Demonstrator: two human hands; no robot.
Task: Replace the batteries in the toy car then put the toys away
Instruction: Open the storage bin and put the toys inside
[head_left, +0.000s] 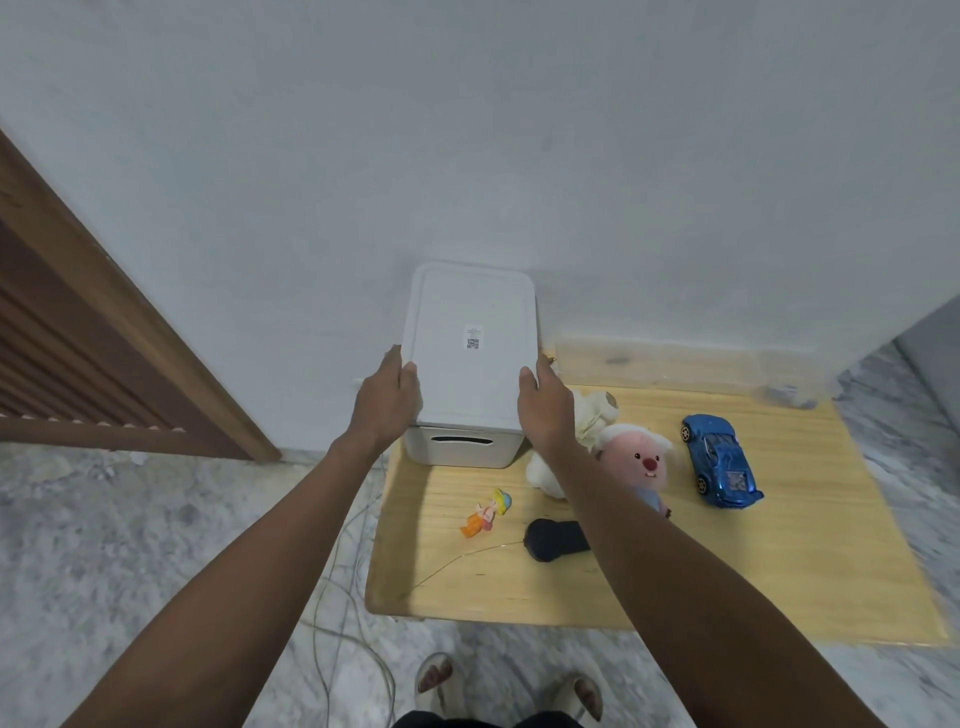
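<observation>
Both hands are on the white plastic storage box's flat lid (470, 338): left hand (387, 402) grips its left edge, right hand (543, 410) its right edge, thumbs on top. That white box (449, 449) sits at the back-left corner of the pale wooden table (779, 545). Shiny blue toy car (719, 460) is well right of the box, bare wood all around it. Lid sticker has a QR code (472, 343), text too small to read.

home | marble floor (130, 545) | louvred wooden door (78, 338) | plush toys (641, 462)
</observation>
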